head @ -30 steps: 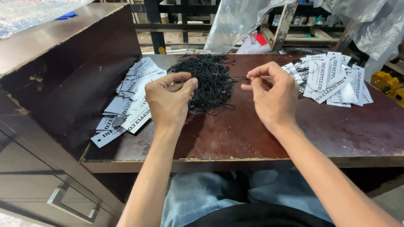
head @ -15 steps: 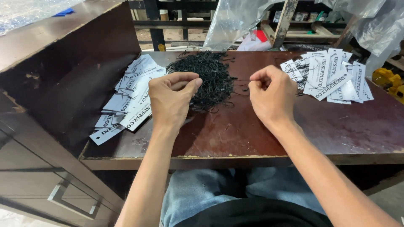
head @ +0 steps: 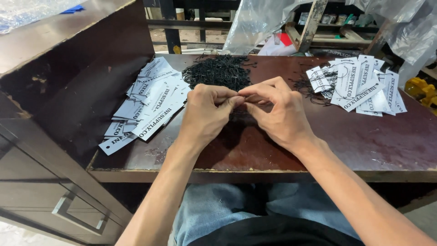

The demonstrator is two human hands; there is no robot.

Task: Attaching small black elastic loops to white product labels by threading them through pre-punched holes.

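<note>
Left hand (head: 207, 116) and right hand (head: 277, 114) together over the middle of the dark counter (head: 364, 141), fingertips pinched and touching; whatever sits in the pinch too thin to make out. Heap of black strings (head: 218, 70) just beyond the hands, toward the far edge. Spread of white paper tags (head: 150, 98) at left, second pile of tags (head: 359, 84) at far right.
</note>
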